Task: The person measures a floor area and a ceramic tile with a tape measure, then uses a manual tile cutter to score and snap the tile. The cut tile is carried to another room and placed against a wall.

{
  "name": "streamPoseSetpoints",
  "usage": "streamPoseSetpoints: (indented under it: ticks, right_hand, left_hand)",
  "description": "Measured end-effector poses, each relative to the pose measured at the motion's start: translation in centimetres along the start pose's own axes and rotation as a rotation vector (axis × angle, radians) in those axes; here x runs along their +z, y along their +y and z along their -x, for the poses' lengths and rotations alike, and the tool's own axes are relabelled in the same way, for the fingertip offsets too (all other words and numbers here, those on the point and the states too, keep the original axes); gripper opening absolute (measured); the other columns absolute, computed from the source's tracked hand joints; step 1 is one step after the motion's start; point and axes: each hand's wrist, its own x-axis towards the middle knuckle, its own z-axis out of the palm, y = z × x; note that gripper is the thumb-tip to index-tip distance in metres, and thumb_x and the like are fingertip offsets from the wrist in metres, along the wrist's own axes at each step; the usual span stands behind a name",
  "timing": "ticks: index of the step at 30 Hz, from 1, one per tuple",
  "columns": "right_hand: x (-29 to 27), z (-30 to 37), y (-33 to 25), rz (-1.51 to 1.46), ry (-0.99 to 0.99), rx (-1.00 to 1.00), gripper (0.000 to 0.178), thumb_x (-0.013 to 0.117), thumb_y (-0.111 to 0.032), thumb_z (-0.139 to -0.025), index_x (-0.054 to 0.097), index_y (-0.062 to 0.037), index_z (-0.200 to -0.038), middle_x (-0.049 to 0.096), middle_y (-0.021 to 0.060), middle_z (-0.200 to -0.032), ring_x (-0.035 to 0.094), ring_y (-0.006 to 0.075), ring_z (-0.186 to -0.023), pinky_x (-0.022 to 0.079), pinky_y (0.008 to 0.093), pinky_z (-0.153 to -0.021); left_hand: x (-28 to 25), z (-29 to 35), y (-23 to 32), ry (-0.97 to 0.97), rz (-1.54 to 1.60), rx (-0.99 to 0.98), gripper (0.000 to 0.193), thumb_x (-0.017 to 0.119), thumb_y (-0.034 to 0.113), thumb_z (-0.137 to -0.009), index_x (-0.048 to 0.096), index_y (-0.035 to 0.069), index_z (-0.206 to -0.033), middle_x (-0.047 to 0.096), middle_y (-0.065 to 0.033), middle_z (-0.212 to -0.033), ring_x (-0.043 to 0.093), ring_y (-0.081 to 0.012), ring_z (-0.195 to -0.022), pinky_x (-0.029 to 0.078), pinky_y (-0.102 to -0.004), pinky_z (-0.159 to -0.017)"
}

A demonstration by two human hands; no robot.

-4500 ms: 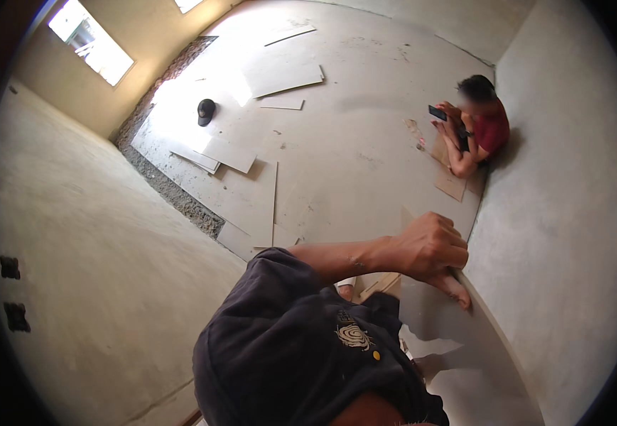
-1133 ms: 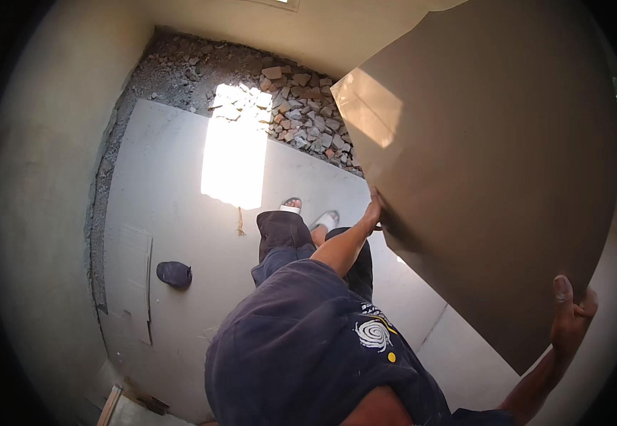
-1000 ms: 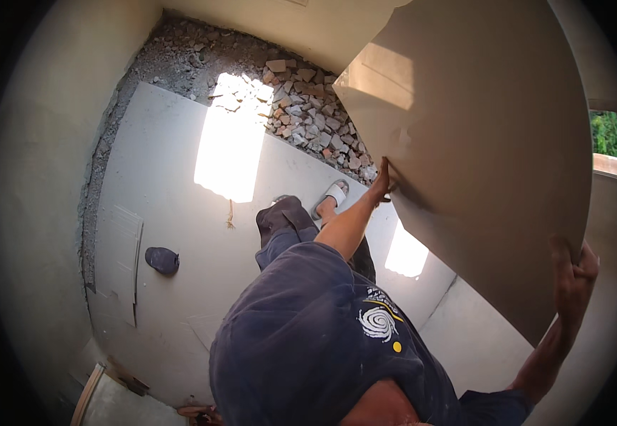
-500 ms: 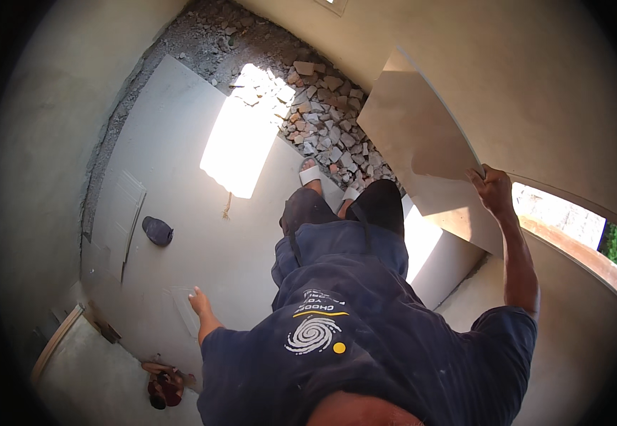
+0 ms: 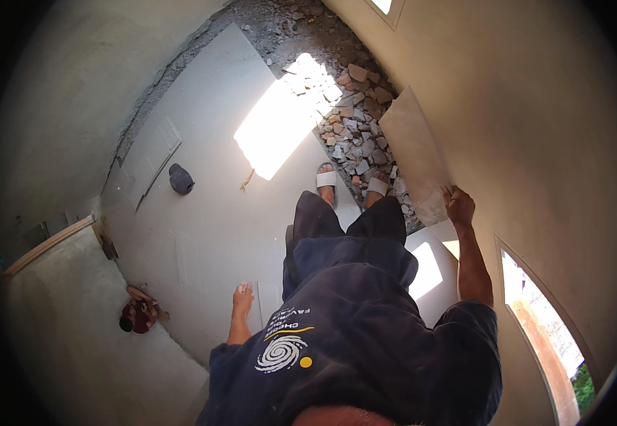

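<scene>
At the right, a large thin beige panel (image 5: pixel 413 145) stands tilted close to the wall above broken stones. My right hand (image 5: pixel 459 206) is closed on its near edge, with the arm stretched forward. My left hand (image 5: pixel 242 295) hangs low at my left side, over the pale flat sheets (image 5: pixel 202 128) that cover the floor. Its fingers look loosely extended and hold nothing. My feet in white-strapped slides stand at the border between the sheets and the stones.
Loose rubble (image 5: pixel 358 135) fills the strip ahead along the right wall. A dark cap (image 5: pixel 180 179) lies on the floor sheets at left. Another person (image 5: pixel 140 312) is low down at the far left. An opening (image 5: pixel 536 312) breaks the right wall.
The panel has swung down and forward, nearer the right wall, with my right hand still on its edge. My left hand has dropped closer to my side. My view has turned.
</scene>
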Motion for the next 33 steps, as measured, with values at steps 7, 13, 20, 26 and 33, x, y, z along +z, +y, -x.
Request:
streamPoseSetpoints:
  ticks: [7,13,20,26,33]
  right_hand:
    - [3.9,-3.2,4.6,0.012,-0.066,-0.038,0.042,0.053,-0.044,-0.087,0.062,-0.0039,-0.077,0.063,0.0199,-0.072,0.062,0.0387,-0.070,0.050,0.0448,-0.062]
    - [6.3,-3.6,6.3,0.008,-0.124,0.041,0.045,0.051,-0.047,-0.088,0.062,-0.0043,-0.078,0.064,0.0195,-0.074,0.063,0.0385,-0.072,0.050,0.0446,-0.064]
    - [8.4,-0.4,9.2,-0.013,-0.142,0.062,0.048,0.048,-0.049,-0.089,0.062,-0.0039,-0.082,0.065,0.0191,-0.076,0.062,0.0385,-0.073,0.050,0.0446,-0.064]
    - [8.4,0.4,10.5,-0.028,-0.280,0.141,0.050,0.046,-0.050,-0.090,0.062,-0.0034,-0.081,0.064,0.0193,-0.077,0.062,0.0381,-0.073,0.050,0.0446,-0.064]
    - [8.8,0.7,11.5,0.020,-0.300,0.234,0.051,0.043,-0.051,-0.091,0.062,-0.0037,-0.086,0.064,0.0206,-0.080,0.062,0.0387,-0.076,0.049,0.0449,-0.066]
  left_hand:
    - [-0.6,9.3,-2.1,0.222,0.096,-0.225,0.046,0.053,0.026,-0.092,0.045,-0.004,-0.125,0.056,-0.0116,-0.115,0.057,-0.0207,-0.097,0.053,-0.0305,-0.077]
    - [1.3,12.2,-2.5,0.180,0.057,-0.278,0.042,0.052,0.024,-0.092,0.048,-0.005,-0.122,0.057,-0.0110,-0.112,0.058,-0.0187,-0.095,0.054,-0.0301,-0.072]
    - [0.0,11.3,-1.9,0.229,-0.064,-0.221,0.051,0.051,0.047,-0.089,0.050,0.011,-0.126,0.062,-0.0058,-0.094,0.061,-0.0157,-0.074,0.043,-0.0296,-0.056]
    - [-0.6,11.3,-1.3,0.219,-0.063,-0.230,0.052,0.049,0.048,-0.090,0.050,0.010,-0.126,0.060,-0.0054,-0.092,0.061,-0.0158,-0.075,0.044,-0.0311,-0.056]
    - [-0.3,9.2,-1.8,0.201,-0.014,-0.180,0.049,0.050,0.045,-0.090,0.052,0.009,-0.124,0.060,-0.0049,-0.090,0.060,-0.0157,-0.073,0.045,-0.0307,-0.058]
